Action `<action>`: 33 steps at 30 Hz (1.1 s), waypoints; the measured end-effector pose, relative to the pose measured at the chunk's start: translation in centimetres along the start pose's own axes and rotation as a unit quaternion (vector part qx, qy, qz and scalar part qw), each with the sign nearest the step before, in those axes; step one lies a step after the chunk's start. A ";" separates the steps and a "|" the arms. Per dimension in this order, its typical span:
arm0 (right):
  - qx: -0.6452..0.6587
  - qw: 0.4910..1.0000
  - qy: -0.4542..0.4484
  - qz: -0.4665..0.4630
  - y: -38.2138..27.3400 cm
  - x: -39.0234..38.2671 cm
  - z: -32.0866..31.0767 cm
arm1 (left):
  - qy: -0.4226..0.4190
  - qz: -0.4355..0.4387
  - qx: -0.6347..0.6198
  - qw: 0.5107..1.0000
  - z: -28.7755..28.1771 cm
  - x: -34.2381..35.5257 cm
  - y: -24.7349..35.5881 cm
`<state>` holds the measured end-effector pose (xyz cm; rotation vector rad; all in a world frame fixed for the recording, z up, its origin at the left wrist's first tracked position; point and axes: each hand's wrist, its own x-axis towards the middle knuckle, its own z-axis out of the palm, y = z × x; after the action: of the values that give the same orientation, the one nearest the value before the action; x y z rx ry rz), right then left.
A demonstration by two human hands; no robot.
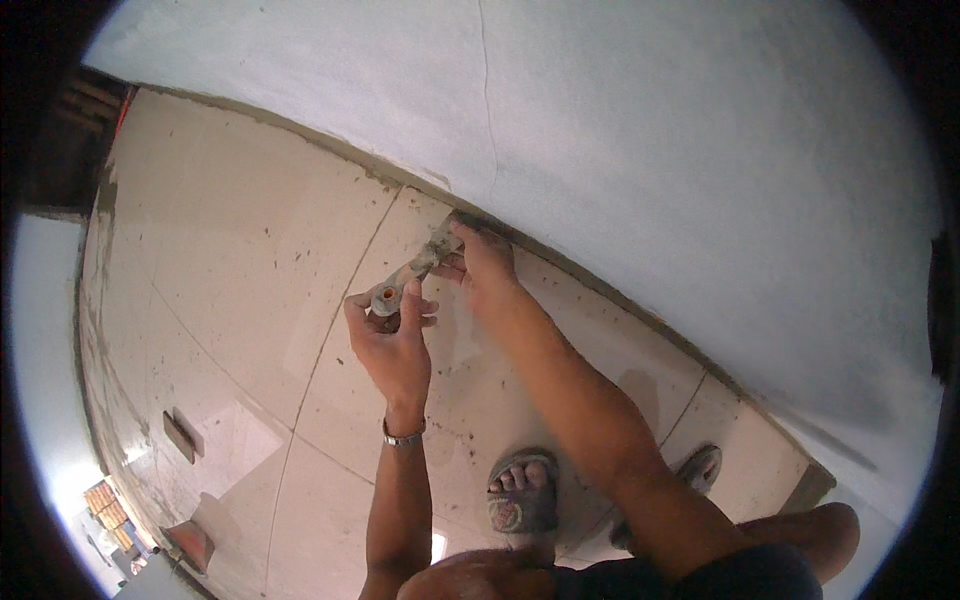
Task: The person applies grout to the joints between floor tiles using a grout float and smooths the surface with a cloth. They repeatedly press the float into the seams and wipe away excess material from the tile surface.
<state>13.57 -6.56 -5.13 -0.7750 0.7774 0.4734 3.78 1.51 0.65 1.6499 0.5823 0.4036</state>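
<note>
A narrow grey hand tool (413, 269), caked with what looks like mortar, is held in both hands over the tiles close to the wall base. Its near end is rounded, with an orange-rimmed hole. My left hand (390, 335) grips that end, thumb on one side and fingers on the other. At the far end, my right hand (485, 260) closes around the tool near the gap along the wall. The fingers there partly cover it, so its exact kind cannot be made out.
Pale floor tiles (230, 240) with crumbs of debris spread out to the left. A white wall (650, 150) with a crack rises ahead and right. A flat brown piece (179, 437) and a reddish object (190, 545) lie at the left. My sandalled foot (523, 490) is close below.
</note>
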 end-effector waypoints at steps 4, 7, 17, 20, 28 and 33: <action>0.001 0.999 0.001 0.036 -0.1 0.2 -0.6 | -0.006 -0.017 0.004 1.000 -0.3 -0.6 -0.1; 0.015 0.999 -0.025 0.017 0.2 0.8 -0.9 | 0.004 -0.008 -0.005 1.000 0.2 -0.8 0.0; -0.002 1.000 0.022 0.019 -0.5 1.7 -1.6 | -0.002 -0.013 0.002 1.000 1.6 -0.6 0.7; -0.027 0.999 0.002 0.026 -0.2 -0.1 -1.3 | -0.004 0.009 0.022 1.000 0.9 -1.2 0.5; -0.005 1.000 -0.003 0.012 0.1 0.2 -2.2 | -0.010 -0.019 0.064 0.998 1.0 -1.2 2.0; 0.009 1.000 -0.020 -0.019 -0.3 0.3 -2.6 | -0.009 -0.006 0.052 0.999 1.2 -1.5 1.2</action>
<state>12.82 -8.64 -6.48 -0.7611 0.7273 0.4460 3.42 -0.44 1.69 1.7480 0.6070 0.3542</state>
